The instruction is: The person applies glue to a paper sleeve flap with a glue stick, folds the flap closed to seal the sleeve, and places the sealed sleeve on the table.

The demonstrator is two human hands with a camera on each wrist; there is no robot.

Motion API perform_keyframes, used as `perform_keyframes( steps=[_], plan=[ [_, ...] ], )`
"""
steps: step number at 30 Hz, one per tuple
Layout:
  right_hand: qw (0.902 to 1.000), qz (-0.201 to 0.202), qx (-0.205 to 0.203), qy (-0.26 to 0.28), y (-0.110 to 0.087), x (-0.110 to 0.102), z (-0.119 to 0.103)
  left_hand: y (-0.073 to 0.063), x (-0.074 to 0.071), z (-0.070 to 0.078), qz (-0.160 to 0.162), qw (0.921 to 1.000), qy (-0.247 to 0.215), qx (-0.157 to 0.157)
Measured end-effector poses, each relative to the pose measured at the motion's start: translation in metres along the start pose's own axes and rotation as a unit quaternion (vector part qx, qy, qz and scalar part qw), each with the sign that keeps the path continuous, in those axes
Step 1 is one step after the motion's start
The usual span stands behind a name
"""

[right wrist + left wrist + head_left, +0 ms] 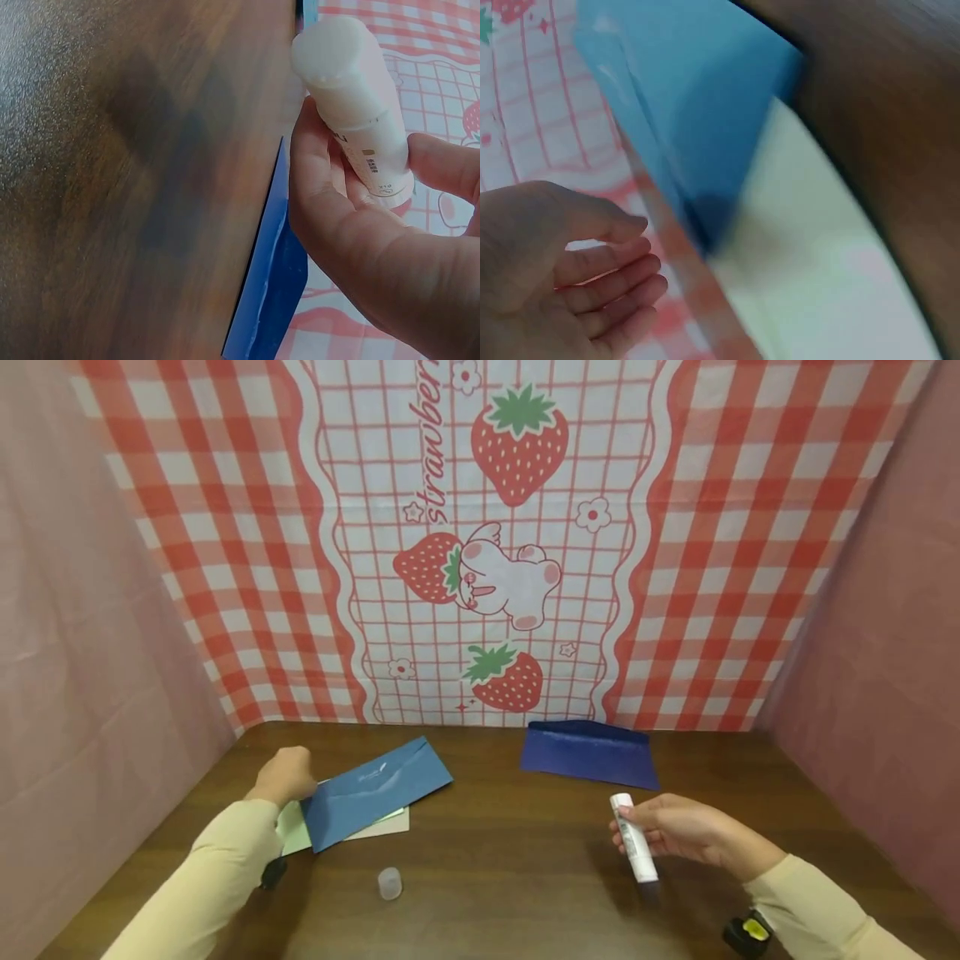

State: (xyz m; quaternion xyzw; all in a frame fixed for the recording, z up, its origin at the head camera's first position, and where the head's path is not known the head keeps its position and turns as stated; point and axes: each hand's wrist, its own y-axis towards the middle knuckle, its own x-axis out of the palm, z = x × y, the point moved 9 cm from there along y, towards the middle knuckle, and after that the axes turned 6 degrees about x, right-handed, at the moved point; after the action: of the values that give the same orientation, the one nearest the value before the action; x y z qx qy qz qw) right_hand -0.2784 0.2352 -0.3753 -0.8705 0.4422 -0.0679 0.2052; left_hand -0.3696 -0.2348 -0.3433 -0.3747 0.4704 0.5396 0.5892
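Observation:
My right hand [686, 831] holds a white glue stick [634, 839] between thumb and fingers above the table. In the right wrist view the glue stick [352, 97] tilts, one blunt end towards the camera. At the left, my left hand [285, 775] is by the near end of a blue envelope [375, 797], which lies across pale green and cream paper pieces [296, 828]. The left wrist view shows this hand [577, 270] with fingers loosely bent and nothing between them, beside the envelope and the pale paper [810, 247].
A small translucent cap [390, 883] stands on the brown wooden table [495, 860] at the front. Towards the back right lies a dark blue envelope [588, 760] with its flap raised. Behind the table hangs a strawberry-print cloth [480, 677], with pink cloth [847, 677] at the sides.

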Motion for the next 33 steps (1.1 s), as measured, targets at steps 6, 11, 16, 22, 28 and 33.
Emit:
perform_keyframes(
  steps=[6, 11, 16, 22, 28, 33],
  plan=[
    [0.9999, -0.008, -0.010, -0.001, 0.001, -0.002, -0.005, 0.041, 0.008, 0.082, -0.012, 0.9985, 0.035, 0.041],
    [0.9999, -0.016, -0.006, 0.000, 0.002, 0.001, -0.005, 0.061, 0.050, 0.178, -0.058, 0.9889, 0.041, 0.131],
    [0.9996, -0.026, -0.009, 0.005, 0.004, 0.005, -0.007, 0.069, 0.097, 0.253, -0.084, 0.9770, 0.046, 0.191],
    [0.9986, -0.049, -0.008, 0.019, 0.007, 0.014, -0.004, 0.067, 0.144, 0.303, -0.127, 0.9660, 0.070, 0.214],
    [0.9990, -0.039, -0.008, 0.020, 0.008, 0.013, -0.001, 0.051, 0.154, 0.310, -0.158, 0.9620, 0.098, 0.200],
    [0.9991, -0.033, -0.016, 0.019, 0.007, 0.006, -0.005, 0.040, 0.148, 0.306, -0.160, 0.9574, 0.111, 0.213]
  ],
)
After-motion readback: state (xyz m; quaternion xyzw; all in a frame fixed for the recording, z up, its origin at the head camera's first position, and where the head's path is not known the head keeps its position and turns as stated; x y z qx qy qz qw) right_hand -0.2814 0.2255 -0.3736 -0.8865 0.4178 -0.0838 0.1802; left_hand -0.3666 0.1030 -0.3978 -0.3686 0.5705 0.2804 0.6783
